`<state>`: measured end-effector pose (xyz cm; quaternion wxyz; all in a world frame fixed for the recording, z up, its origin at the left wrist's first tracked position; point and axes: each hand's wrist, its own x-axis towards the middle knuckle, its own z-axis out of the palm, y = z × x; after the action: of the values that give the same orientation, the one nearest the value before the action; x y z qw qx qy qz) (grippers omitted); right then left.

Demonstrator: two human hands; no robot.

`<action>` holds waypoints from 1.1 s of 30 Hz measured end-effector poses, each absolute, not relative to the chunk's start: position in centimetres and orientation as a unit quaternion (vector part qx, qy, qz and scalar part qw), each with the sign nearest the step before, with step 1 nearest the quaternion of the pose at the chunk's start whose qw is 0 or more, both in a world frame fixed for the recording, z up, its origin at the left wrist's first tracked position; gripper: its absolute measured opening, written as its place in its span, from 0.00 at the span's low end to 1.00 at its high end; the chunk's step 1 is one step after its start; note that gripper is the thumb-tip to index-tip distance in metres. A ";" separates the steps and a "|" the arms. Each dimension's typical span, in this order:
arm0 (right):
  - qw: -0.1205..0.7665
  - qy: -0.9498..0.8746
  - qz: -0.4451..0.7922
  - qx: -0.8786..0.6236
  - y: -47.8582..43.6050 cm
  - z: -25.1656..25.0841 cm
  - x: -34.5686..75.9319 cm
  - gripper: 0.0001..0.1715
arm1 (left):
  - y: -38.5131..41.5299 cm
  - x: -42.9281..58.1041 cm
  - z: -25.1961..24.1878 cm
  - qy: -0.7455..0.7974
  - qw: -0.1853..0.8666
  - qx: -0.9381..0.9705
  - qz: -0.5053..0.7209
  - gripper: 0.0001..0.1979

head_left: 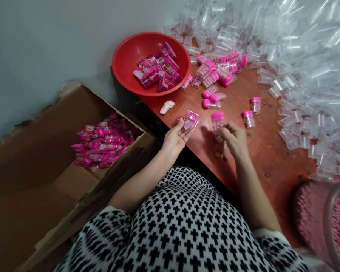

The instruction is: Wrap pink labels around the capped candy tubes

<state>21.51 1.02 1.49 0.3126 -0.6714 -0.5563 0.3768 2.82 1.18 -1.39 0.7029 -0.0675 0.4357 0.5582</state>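
Observation:
My left hand (174, 139) is closed on a pink printed wrapper (190, 120), thumb on top, at the table's near edge. My right hand (234, 140) pinches a small clear jar with a pink lid (217, 118), held lid up just right of the wrapper and slightly blurred. Two more pink-lidded jars of pink beads, a nearer jar (248, 119) and a farther jar (255, 105), stand upright beyond my right hand. Several filled jars (211, 71) lie in a heap farther back. A few small brown bits (219, 155) lie below my right hand.
A red bowl (120, 77) with pink wrappers sits at the table's back left. Left of the table, an open cardboard box (31, 170) holds many pink packs (102, 145). Empty clear containers (308, 75) pile up at right. A tub of pink beads (311, 211) stands front right.

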 end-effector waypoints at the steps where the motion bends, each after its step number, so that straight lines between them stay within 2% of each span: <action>1: 0.355 -0.527 0.441 -0.634 -0.3 1.2 20.6 0.10 | 1.2 3.0 -1.4 0.431 0.703 -0.070 0.561 0.05; 3: 0.409 -0.489 0.508 -0.579 -2.3 0.6 18.8 0.10 | 1.1 3.3 -1.4 0.419 0.702 -0.067 0.572 0.05; 6: 0.435 -0.471 0.533 -0.551 -3.7 0.0 17.0 0.11 | 1.0 4.1 -1.4 0.399 0.699 -0.047 0.592 0.06; 16: 0.450 -0.474 0.541 -0.530 -3.6 -0.9 16.8 0.13 | 0.6 4.9 -0.9 0.378 0.711 0.105 0.583 0.16; 23: 0.451 -0.514 0.474 -0.555 -3.6 -1.7 16.6 0.15 | 0.8 4.6 -0.9 0.393 0.727 0.171 0.537 0.20; 30: 0.486 -0.368 0.630 -0.480 -3.0 -2.0 16.4 0.13 | 0.9 4.2 -1.5 0.424 0.696 0.289 0.502 0.19; 33: 0.506 -0.348 0.631 -0.474 -2.7 -2.2 16.3 0.13 | 0.5 4.3 -1.9 0.426 0.695 0.311 0.489 0.18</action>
<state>16.25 -2.71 -2.24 0.5060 -0.4742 -0.3482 0.6308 4.28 0.49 -1.92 0.6946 0.3111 0.4257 0.4894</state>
